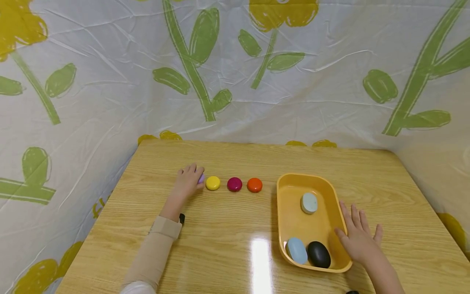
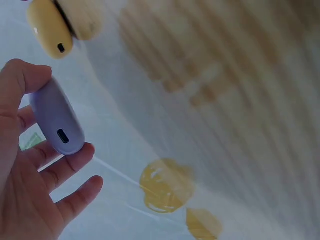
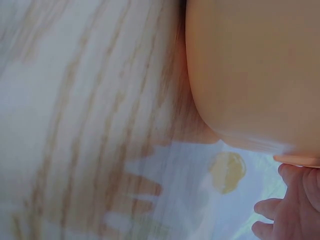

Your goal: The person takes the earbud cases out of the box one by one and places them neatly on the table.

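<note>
Flower-printed fabric [image 1: 293,110] backs the wooden worktop [image 1: 220,224] at its far edge and both sides; the worktop's near edge is out of frame. My inspection starts at the purple piece [image 2: 52,112], between the far left corner and the middle of the worktop. From the head view I find it mostly covered by the left hand [image 1: 186,183]. Left wrist view: thumb and fingers pinch it, the lowest finger spread clear, a dark slot visible at one end. Whether it touches the worktop I cannot tell.

Toward the right edge, in a row, I record yellow [image 1: 213,183], magenta [image 1: 234,184] and orange [image 1: 255,185] discs, well apart from the yellow tray [image 1: 280,212]. Inside that, a pale oval [image 1: 309,203] lies toward the far edge, a light blue oval [image 1: 297,250] at the near left corner, and a black oval [image 1: 318,254] just beside it.

Alongside the tray's right edge, the right hand [image 1: 360,237] has its fingers spread, thumb at the rim; firm contact I cannot confirm. Its wrist view crops both hand and tray. One dark object [image 1: 352,292], cut off at the bottom of the head view, I cannot identify.
</note>
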The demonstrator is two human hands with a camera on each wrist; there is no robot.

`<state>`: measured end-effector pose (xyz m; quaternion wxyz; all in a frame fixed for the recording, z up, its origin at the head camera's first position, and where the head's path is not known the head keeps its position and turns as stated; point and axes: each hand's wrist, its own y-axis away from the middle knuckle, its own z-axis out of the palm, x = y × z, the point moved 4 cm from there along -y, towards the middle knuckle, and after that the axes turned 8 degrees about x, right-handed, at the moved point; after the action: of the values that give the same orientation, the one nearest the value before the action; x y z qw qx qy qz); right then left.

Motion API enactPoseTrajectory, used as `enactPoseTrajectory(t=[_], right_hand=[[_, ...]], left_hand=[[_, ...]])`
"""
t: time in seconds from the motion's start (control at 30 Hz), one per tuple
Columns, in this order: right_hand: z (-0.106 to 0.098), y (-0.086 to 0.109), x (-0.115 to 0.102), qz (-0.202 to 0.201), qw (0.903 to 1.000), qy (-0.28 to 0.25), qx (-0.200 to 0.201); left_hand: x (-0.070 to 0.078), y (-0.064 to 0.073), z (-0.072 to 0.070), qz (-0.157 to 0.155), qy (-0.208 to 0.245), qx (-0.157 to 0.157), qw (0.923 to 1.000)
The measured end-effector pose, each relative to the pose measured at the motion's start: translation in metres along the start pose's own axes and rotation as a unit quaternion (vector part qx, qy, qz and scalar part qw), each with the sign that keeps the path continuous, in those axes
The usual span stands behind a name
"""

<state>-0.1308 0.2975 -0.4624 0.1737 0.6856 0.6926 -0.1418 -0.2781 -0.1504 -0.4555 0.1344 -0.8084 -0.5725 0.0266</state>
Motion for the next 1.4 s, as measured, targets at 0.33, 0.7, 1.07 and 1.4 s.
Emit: enactPoseTrajectory(t=[0.33,0.7,1.07,1.4], right_hand=[[0.000,0.001,0.000,0.000,1.0000,0.001,0.000],[0.001,0.001,0.000,-0.002,1.0000,0.000,0.000],[0.000,0.001,0.000,-0.004,1.0000,-0.001,-0.001],[0.002,0.003,0.001,-0.004,1.0000,-0.007,0.000]], left_hand=[[-0.011,0.004,0.005,-0.020,-0.007,-0.062,0.9979],[-0.014,0.004,0.010,-0.031,-0.004,-0.094,0.9951],[0.002,-0.005,-0.001,-0.048,0.044,-0.063,0.9959],[0.084,-0.033,-0.022,0.077,0.049,-0.020,0.9956]])
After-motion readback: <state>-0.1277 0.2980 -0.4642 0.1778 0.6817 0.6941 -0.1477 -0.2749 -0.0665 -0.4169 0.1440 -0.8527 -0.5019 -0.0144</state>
